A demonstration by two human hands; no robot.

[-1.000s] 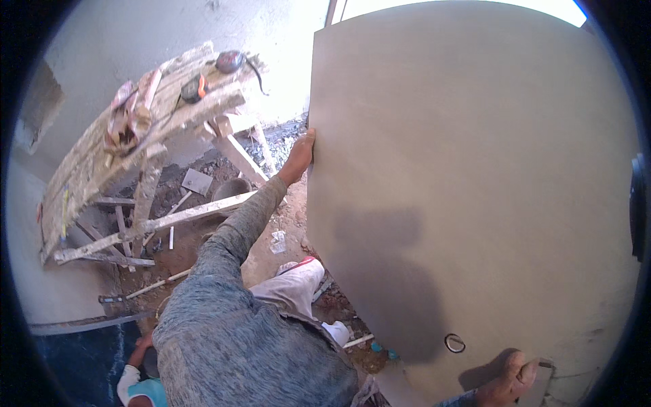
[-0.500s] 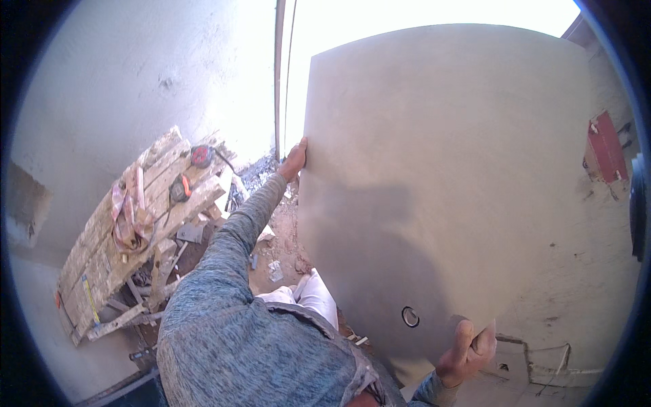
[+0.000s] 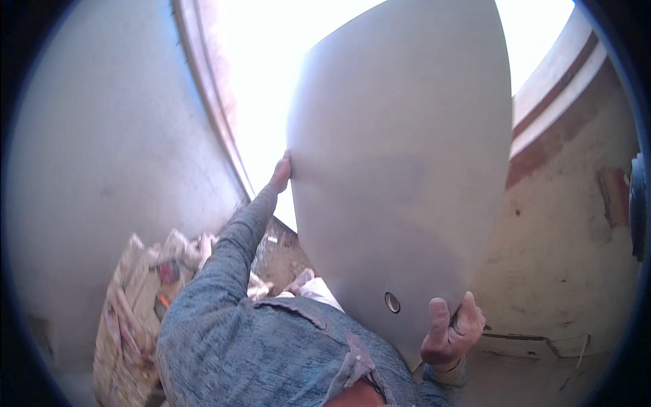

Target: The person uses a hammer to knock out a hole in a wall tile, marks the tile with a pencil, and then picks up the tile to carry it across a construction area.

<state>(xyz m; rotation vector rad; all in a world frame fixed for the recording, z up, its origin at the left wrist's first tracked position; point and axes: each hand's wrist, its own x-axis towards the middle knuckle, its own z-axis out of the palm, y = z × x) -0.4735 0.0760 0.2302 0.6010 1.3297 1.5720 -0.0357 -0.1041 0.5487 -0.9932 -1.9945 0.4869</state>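
A large, flat, greyish-beige panel (image 3: 400, 136), door-like in size, stands upright before me and fills the middle of the view. Low in it sits a round ring-edged hole (image 3: 392, 302). My left hand (image 3: 281, 173) reaches far forward and grips the panel's left edge; its fingers behind the edge are hidden. Near the lower right corner, my right hand (image 3: 453, 331) is closed round the right edge, with the thumb on the face toward me. Both hands hold the same panel.
At the lower left stands a rough plank bench (image 3: 112, 359) bearing a red-and-black tape measure (image 3: 168, 272) and a crumpled cloth strip (image 3: 125, 325). A pale wall (image 3: 115, 149) rises behind it. Bright light fills the opening beyond the panel. A stained wall (image 3: 542, 271) is on the right.
The panel has turned and looks narrower, its right edge now further left, showing more of the right wall and opening. My view has shifted; both hands keep their grip.
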